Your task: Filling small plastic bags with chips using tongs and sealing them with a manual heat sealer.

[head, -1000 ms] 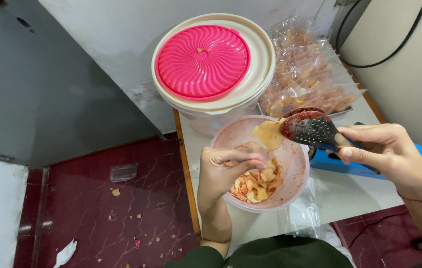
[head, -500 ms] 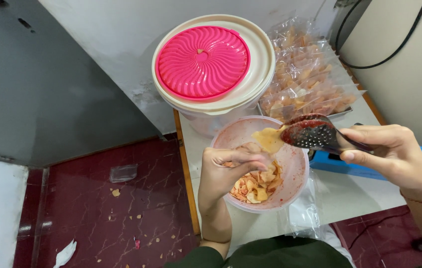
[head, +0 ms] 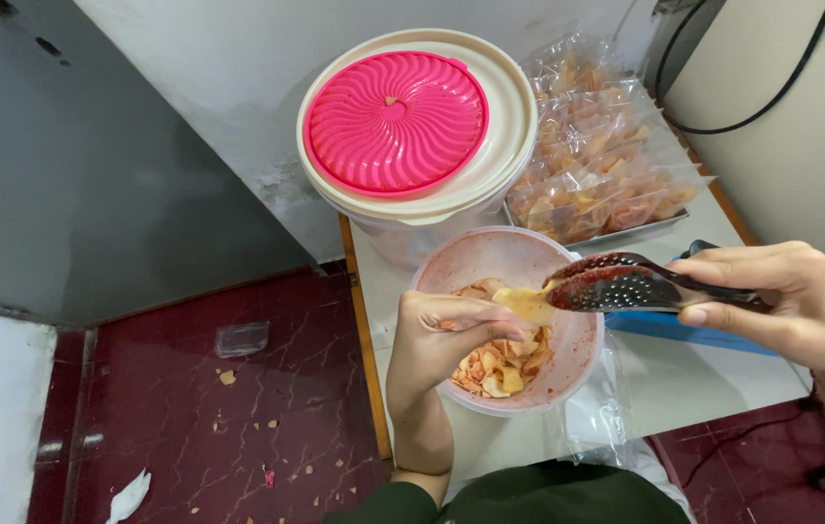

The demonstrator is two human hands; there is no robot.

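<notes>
Head view: I looked down on a small white table (head: 684,378) set over a dark red tiled floor (head: 189,427), both of my hands working over a pink bowl (head: 582,335).
Left hand: my left hand (head: 437,340) gripped the bowl's near rim, fingers curled shut over the edge and touching the chips inside.
Right hand: my right hand (head: 786,301) was closed around the handle of a slotted spoon (head: 616,286), its head smeared red and held level across the bowl's far side.
Chips: a heap of red-coated chips (head: 500,364) lay in the bowl's bottom; one pale chip (head: 527,306) sat at the spoon's tip, and I could not tell whether it rested on the spoon or on my fingers.
Step in hand: I judged it to be tossing the chips in seasoning.
Next move: it called for a steady bowl and a gentle scoop, since the chips looked brittle.
Around: a big tub with a pink lid (head: 393,121) stood behind, bagged chips (head: 602,160) on a tray beside it.
</notes>
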